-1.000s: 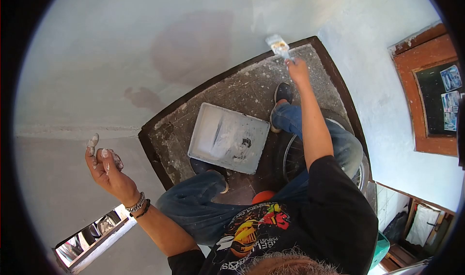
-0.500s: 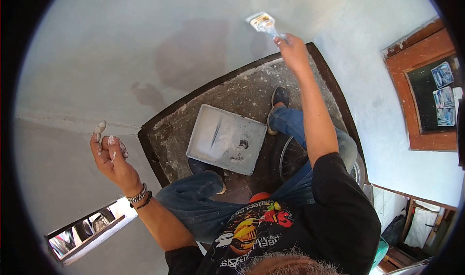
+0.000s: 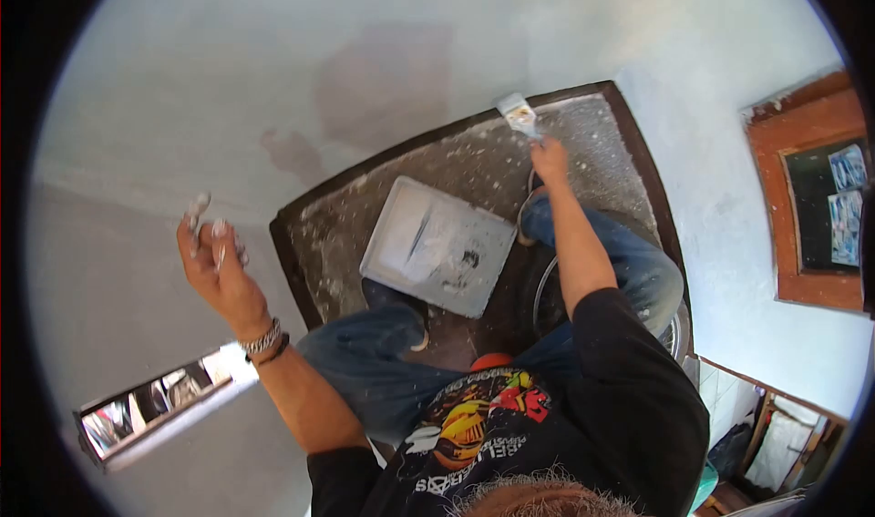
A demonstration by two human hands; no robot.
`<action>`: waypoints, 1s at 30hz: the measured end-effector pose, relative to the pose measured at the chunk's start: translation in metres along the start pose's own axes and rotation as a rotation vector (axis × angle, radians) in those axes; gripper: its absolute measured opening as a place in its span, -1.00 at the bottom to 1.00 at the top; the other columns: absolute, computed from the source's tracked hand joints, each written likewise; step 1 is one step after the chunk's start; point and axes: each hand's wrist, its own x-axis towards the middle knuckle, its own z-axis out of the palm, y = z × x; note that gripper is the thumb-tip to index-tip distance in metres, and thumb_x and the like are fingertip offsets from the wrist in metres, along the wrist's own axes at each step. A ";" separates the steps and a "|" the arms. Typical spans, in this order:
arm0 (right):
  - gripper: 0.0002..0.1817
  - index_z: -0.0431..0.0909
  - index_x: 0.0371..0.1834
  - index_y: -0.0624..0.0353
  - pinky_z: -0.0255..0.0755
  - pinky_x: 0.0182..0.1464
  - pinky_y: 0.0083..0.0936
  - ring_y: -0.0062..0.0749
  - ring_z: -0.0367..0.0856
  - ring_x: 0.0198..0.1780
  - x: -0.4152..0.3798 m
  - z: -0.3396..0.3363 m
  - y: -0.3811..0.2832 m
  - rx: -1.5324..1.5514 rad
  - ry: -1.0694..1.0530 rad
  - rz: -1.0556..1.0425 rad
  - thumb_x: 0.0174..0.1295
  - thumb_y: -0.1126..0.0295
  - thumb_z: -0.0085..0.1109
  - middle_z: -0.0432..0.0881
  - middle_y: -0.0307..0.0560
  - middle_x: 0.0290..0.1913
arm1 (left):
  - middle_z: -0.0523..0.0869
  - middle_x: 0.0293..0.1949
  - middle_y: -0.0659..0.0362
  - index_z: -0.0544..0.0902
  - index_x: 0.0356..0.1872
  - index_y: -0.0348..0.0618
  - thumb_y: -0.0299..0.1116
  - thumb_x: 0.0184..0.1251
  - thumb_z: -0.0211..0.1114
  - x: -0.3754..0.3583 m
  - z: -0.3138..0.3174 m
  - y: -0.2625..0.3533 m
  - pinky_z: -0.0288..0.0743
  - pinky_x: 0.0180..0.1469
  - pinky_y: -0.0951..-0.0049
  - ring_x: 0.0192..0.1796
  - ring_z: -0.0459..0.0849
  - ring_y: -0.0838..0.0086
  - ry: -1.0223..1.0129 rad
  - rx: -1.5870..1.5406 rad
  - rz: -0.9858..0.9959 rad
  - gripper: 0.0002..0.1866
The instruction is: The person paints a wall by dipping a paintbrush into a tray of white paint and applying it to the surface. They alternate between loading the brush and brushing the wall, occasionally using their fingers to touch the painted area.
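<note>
Your right hand (image 3: 550, 162) is closed around the handle of a paintbrush (image 3: 518, 116), with the bristle end pointing away from you toward the foot of the wall (image 3: 228, 89). Whether the bristles touch the wall or hang just in front of it, you cannot tell from this angle. Your left hand (image 3: 223, 276) is raised well apart from the brush, its fingers loosely bent, the index finger standing away from the thumb, and whitish paint smeared over the fingertips. A chain bracelet (image 3: 263, 337) and a dark band (image 3: 273, 350) circle that wrist.

Between your two arms, a grey paint tray (image 3: 506, 260) sits tilted across your view, pale paint spread in it and a dark patch toward its right side. In your view it covers part of your left shoe (image 3: 421, 333). Your jeans (image 3: 629, 262) frame it on either side, and a spoked wheel (image 3: 547, 303) shows beside your right leg. Under all this lies a floor (image 3: 583, 130) spattered with white specks, edged by a dark border (image 3: 283, 248). Farther right, a brown wooden frame (image 3: 764, 171) is set in the pale side wall (image 3: 706, 162).
</note>
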 end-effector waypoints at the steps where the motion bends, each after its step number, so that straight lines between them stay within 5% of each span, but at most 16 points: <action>1: -0.67 0.61 -0.01 0.18 0.46 -0.02 -0.07 0.26 0.61 -0.07 -0.018 -0.005 0.002 -0.010 -0.057 0.017 0.28 0.21 0.12 0.65 0.31 -0.18 | 0.34 -0.55 0.43 0.51 0.17 -0.29 -0.48 0.40 0.12 0.001 0.001 0.002 0.04 -0.51 0.70 -0.52 0.20 0.79 0.003 0.015 0.005 -0.66; 5: -0.68 0.60 0.03 0.13 0.49 -0.03 -0.09 0.14 0.62 -0.02 -0.108 -0.026 -0.044 0.059 -0.432 -0.004 0.27 0.29 0.09 0.66 0.26 -0.10 | 0.39 -0.54 0.40 0.52 0.14 -0.36 -0.49 0.39 0.12 -0.005 -0.007 0.005 0.07 -0.51 0.68 -0.52 0.23 0.76 0.028 -0.014 0.033 -0.67; 8: -0.66 0.60 0.08 0.04 0.54 -0.07 -0.17 0.00 0.63 0.01 -0.147 0.014 -0.052 -0.188 -0.456 -0.483 0.22 0.36 0.11 0.64 0.13 0.01 | 0.42 -0.56 0.38 0.53 0.10 -0.41 -0.50 0.38 0.13 -0.004 -0.013 0.003 0.10 -0.51 0.69 -0.54 0.24 0.76 0.027 -0.063 0.104 -0.68; 11: -0.61 0.58 0.12 0.03 0.58 -0.11 -0.27 -0.06 0.65 -0.03 -0.172 0.043 -0.093 -0.490 -0.599 -0.541 0.19 0.41 0.13 0.59 0.03 0.02 | 0.46 -0.58 0.36 0.55 0.07 -0.40 -0.50 0.36 0.15 -0.003 -0.021 -0.001 0.13 -0.51 0.69 -0.56 0.27 0.76 0.031 -0.089 0.134 -0.70; 14: -0.63 0.57 0.11 0.10 0.60 -0.16 -0.28 -0.10 0.67 -0.13 -0.189 0.088 -0.090 -0.647 -0.421 -0.678 0.21 0.42 0.12 0.57 -0.01 -0.04 | 0.49 -0.57 0.33 0.57 0.04 -0.39 -0.50 0.36 0.16 -0.002 -0.030 -0.006 0.14 -0.52 0.70 -0.56 0.30 0.75 0.048 -0.099 0.138 -0.72; 23: -0.73 0.55 -0.03 0.28 0.62 -0.22 -0.26 -0.12 0.68 -0.16 -0.263 0.122 -0.103 -0.700 -0.690 -0.641 0.25 0.44 0.03 0.55 0.06 0.00 | 0.56 -0.55 0.27 0.61 0.01 -0.39 -0.48 0.33 0.19 0.000 -0.045 -0.007 0.17 -0.54 0.69 -0.56 0.38 0.73 0.110 -0.172 0.149 -0.72; 30: -0.67 0.58 0.00 0.22 0.60 -0.13 -0.18 -0.04 0.68 -0.11 -0.289 0.100 -0.125 -0.623 -0.869 -0.682 0.17 0.37 0.09 0.57 0.08 0.00 | 0.56 -0.55 0.26 0.61 0.00 -0.39 -0.46 0.34 0.19 0.000 -0.051 -0.009 0.18 -0.54 0.69 -0.57 0.38 0.72 0.119 -0.177 0.170 -0.72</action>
